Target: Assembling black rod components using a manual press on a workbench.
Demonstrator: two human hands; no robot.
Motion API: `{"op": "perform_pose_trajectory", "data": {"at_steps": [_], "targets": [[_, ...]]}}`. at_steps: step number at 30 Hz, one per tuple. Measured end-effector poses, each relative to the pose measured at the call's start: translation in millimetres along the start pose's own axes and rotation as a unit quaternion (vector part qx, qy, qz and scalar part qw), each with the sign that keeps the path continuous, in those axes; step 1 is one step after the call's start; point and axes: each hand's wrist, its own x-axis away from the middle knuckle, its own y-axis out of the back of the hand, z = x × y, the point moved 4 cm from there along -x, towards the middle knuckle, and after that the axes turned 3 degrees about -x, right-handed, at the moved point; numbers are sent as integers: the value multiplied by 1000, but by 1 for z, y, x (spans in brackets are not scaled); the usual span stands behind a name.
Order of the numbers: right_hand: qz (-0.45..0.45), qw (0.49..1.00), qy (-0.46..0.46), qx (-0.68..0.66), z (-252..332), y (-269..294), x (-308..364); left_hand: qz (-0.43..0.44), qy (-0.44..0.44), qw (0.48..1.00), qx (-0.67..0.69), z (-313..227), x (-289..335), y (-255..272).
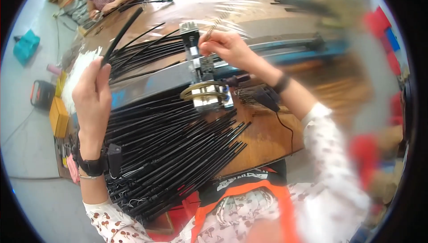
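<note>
One black tube (121, 36) slanting away rightward, left hand (92, 92) clasping; right hand (228, 49) pinching spring (217, 22).

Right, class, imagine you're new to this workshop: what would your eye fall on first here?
Probably the great fan of black rods spread over the table, below and left of the picture's middle. Just above its right part stands a metal fixture with looped amber tubing. On either side, the left hand grips a thick black tube and the right hand pinches a thin coiled strand.
</note>
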Motion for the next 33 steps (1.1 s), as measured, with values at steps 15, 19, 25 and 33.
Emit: {"op": "perform_pose_trajectory", "data": {"at_steps": [15,19,25,33], "targets": [[217,935,99,261,-7,-80,-51,33,84,996,12,60,65,-14],[2,897,231,377,-1,-27,-30,25,77,997,17,66,61,-17],[-8,831,105,547,-49,157,83,130,10,991,5,64,54,-77],[-50,820,109,560,-82,242,131,171,-105,975,98,-9,13,-186]]}}
